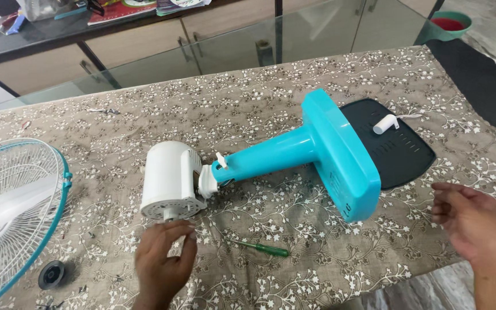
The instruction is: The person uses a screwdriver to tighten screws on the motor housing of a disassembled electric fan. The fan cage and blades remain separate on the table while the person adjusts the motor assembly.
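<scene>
A floral-patterned cloth covered the tabletop (294, 86). The left hand (163, 258), fingers loosely curled and holding nothing, hovered just below the white cylindrical plastic fan motor housing (170, 179), near its shaft. Between the hands lay a green-handled screwdriver (264, 248). The right hand (477, 221) hung open and empty, just right of the turquoise plastic fan base (340, 155).

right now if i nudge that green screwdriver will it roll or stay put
The green screwdriver probably rolls a little: its handle looks round. The patterned cloth likely slows it. It looks slim and light, so a small nudge should move it.
</scene>
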